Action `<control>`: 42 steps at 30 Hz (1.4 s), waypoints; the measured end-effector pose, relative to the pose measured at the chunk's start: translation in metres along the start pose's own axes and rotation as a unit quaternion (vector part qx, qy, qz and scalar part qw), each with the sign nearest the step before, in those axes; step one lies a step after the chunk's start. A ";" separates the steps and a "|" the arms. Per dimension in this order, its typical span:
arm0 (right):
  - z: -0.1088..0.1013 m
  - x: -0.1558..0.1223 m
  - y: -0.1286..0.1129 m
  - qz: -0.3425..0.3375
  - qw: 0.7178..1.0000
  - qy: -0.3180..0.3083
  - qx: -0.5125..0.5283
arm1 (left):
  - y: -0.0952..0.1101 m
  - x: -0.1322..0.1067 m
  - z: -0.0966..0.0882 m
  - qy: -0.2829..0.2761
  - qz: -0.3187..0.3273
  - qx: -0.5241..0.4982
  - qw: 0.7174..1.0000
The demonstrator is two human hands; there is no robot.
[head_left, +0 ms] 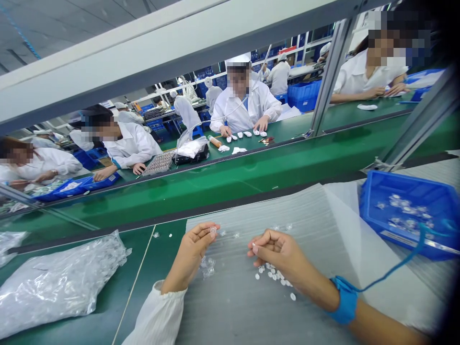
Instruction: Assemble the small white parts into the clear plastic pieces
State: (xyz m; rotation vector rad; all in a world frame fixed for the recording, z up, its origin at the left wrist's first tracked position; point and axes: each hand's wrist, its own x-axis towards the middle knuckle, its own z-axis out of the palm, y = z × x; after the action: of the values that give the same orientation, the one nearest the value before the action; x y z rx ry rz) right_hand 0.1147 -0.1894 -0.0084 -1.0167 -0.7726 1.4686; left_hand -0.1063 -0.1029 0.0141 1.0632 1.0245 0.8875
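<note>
Above the grey sheet laid on the green bench, a small clear part is pinched between thumb and fingertips in the grip of the left hand. By the right hand, what seems a white disc, partly covered, is held in a closed pinch. It is held to the right of the clear part, slightly lower in view and well apart from it. The long axis of neither can be made out. Loose white discs are scattered just below the right hand, the nearer one; loose clear parts are clustered beside the left hand.
</note>
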 end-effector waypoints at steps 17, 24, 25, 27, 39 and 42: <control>-0.010 0.005 0.011 -0.007 0.992 0.012 -0.122 | -0.003 0.003 -0.004 0.010 0.028 0.015 0.999; -0.008 -0.002 0.012 -0.075 0.977 -0.040 -0.194 | -0.008 -0.006 0.012 -0.029 0.009 0.084 0.996; -0.007 -0.003 0.011 -0.075 0.975 -0.048 -0.205 | -0.012 -0.007 0.016 -0.038 0.009 0.088 0.995; -0.005 -0.004 0.011 -0.075 0.973 -0.059 -0.208 | -0.020 -0.009 0.025 -0.055 0.021 0.096 0.994; 0.001 -0.003 0.014 -0.023 0.988 -0.015 -0.150 | -0.047 -0.020 0.045 -0.066 0.094 0.124 0.986; 0.002 -0.004 0.015 -0.012 0.988 -0.004 -0.152 | -0.049 -0.021 0.046 -0.064 0.110 0.138 0.982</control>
State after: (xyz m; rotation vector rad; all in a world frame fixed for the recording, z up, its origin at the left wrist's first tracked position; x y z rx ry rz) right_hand 0.1069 -0.1953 -0.0208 -1.2245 -1.0322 1.3593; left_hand -0.0641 -0.1470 -0.0208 1.4702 0.9520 0.8560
